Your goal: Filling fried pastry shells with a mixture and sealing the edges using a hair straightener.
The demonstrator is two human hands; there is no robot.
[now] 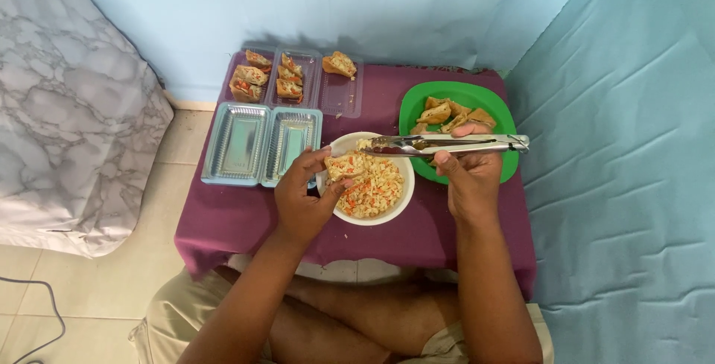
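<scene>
Left hand (302, 196): curled around a fried tofu pocket (339, 166), fingers closed on its sides so the open mouth faces up over the white bowl (335, 148); anything that spills would fall back into the bowl.
Right hand (469, 174): closed on the handle end of the metal tongs (447, 144), squeezing the arms nearly together; the tips reach leftward to the pocket, at the bowl's far rim.
White bowl: directly under and between both hands, heaped with a pale shredded filling flecked with orange, kept close so each scoop travels only a short way.
Green plate (417, 100): just beyond the right hand, partly hidden by it, holding several unfilled fried pockets within easy reach.
Empty clear trays (261, 144): two joined compartments just left of the left hand, open and bare.
Filled trays (287, 74): farther off beyond the left hand, against the wall, with stuffed pieces lying in rows; one compartment holds a single piece.
Bench (223, 215): low, draped in purple cloth, set over the person's crossed legs.
</scene>
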